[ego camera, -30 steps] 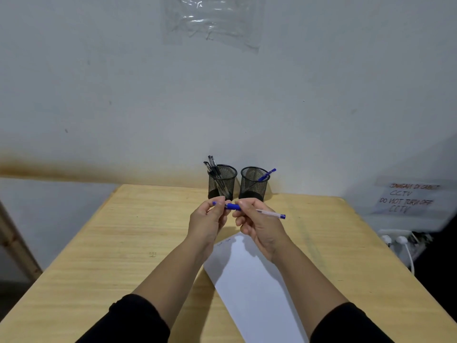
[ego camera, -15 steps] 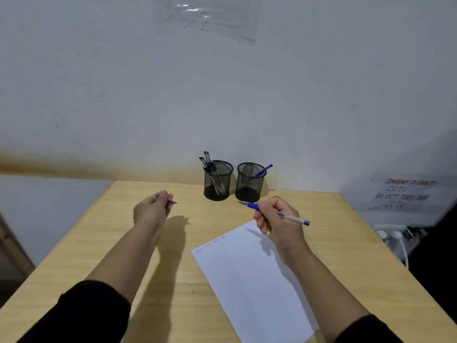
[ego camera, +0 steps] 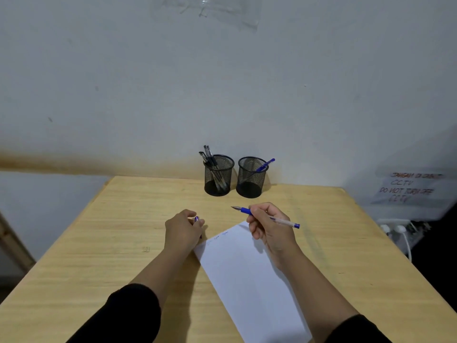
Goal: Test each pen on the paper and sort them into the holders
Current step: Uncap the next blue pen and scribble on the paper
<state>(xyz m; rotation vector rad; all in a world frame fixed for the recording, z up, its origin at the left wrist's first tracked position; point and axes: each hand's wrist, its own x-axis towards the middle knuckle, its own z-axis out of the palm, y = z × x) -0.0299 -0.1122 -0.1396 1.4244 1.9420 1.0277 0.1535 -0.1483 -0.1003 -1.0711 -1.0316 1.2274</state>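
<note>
My right hand (ego camera: 268,225) grips an uncapped blue pen (ego camera: 284,221), tip pointing left, just above the top corner of the white paper (ego camera: 247,276). My left hand (ego camera: 183,229) rests on the table at the paper's upper left corner, fingers closed around the blue pen cap (ego camera: 196,219). Faint scribbles mark the paper's top edge. Two black mesh holders stand at the back: the left holder (ego camera: 218,175) has several dark pens, the right holder (ego camera: 251,178) has one blue pen (ego camera: 264,165).
The wooden table (ego camera: 99,243) ends at the wall behind the holders. A taped paper sign (ego camera: 408,188) and white plugs with cables (ego camera: 398,231) sit off the table's right side.
My hands pulled the cap off the pen and came apart. My left hand swung out left with the cap, then came back beside the paper. My right hand lowered slightly with the pen.
</note>
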